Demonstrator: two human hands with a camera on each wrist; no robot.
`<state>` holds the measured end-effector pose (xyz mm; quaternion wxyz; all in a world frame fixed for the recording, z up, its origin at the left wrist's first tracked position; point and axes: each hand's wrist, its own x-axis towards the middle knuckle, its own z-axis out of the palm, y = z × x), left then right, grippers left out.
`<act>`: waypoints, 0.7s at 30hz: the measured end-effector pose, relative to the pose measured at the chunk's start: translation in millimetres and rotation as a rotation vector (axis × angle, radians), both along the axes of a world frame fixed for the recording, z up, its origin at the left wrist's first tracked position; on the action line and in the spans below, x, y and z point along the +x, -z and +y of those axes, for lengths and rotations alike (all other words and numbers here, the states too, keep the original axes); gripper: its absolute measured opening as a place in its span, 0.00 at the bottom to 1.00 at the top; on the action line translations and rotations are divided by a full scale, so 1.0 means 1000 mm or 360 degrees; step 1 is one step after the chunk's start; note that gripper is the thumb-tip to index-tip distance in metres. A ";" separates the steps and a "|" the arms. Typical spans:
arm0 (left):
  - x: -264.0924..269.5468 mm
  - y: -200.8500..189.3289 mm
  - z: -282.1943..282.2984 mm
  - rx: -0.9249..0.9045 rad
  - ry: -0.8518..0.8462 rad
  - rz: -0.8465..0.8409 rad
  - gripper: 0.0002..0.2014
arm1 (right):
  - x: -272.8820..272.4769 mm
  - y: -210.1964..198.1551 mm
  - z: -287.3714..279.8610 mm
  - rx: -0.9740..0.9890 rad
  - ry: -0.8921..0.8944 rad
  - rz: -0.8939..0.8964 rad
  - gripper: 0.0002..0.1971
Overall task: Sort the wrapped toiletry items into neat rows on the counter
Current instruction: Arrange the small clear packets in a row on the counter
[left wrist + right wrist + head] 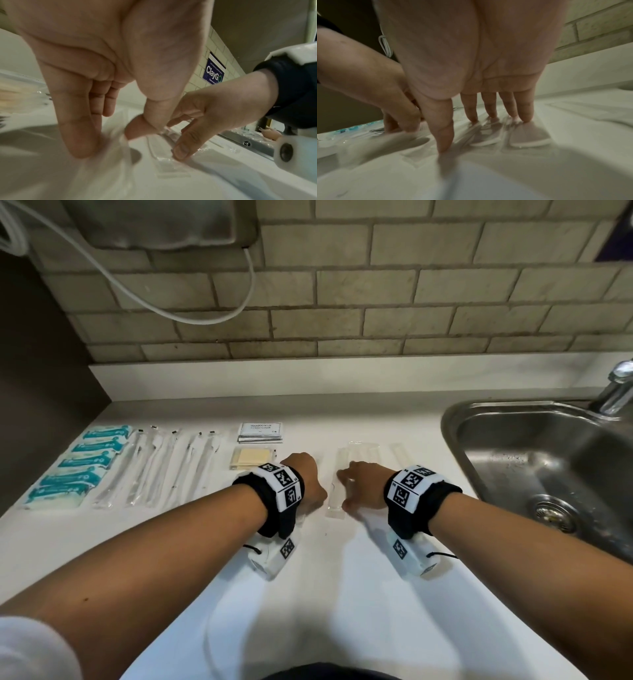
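Both hands are down on the clear packets (335, 491) mid-counter (342, 594), between the soap stack and the sink (534, 470). Right hand (364, 486) has its fingers spread straight, tips pressing the wrappers flat. Left hand (305, 481) looks like it's pinching a wrapper edge. I'd slide them slowly, since that film probably skids and bunches.
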<state>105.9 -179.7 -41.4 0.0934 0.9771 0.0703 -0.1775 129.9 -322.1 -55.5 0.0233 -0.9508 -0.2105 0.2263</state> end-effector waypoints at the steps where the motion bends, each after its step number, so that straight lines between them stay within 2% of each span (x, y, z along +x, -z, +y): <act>1: 0.002 -0.001 0.001 -0.0039 -0.0014 -0.0046 0.13 | -0.001 -0.003 -0.001 -0.0002 0.0001 0.0021 0.14; 4: 0.010 -0.001 0.006 -0.0194 -0.0097 -0.0150 0.17 | -0.003 -0.011 -0.002 -0.0045 -0.0033 0.0049 0.22; 5: 0.011 -0.001 0.006 -0.0252 -0.0115 -0.0176 0.15 | -0.005 -0.015 -0.001 -0.0081 -0.0077 0.0035 0.25; 7: 0.012 -0.001 0.006 -0.0326 -0.0152 -0.0167 0.04 | -0.008 -0.022 0.003 -0.0135 -0.0150 0.0003 0.28; 9: 0.011 0.002 0.007 -0.0323 -0.0204 -0.0183 0.13 | -0.010 -0.025 0.007 -0.0074 -0.0142 -0.0004 0.28; 11: 0.011 0.008 0.009 -0.0278 -0.0191 -0.0222 0.16 | -0.010 -0.022 0.009 0.0009 -0.0119 -0.0001 0.24; 15: 0.007 0.011 0.014 -0.0080 -0.0044 -0.0243 0.13 | -0.008 -0.018 0.014 0.0061 -0.0128 -0.0012 0.19; 19: 0.000 0.008 0.014 0.0129 0.0267 -0.0274 0.14 | -0.006 -0.015 0.022 0.0099 -0.0162 -0.0101 0.18; 21: -0.007 0.010 0.011 0.0271 0.0373 -0.0194 0.08 | -0.004 -0.012 0.023 0.0132 -0.0138 -0.0161 0.17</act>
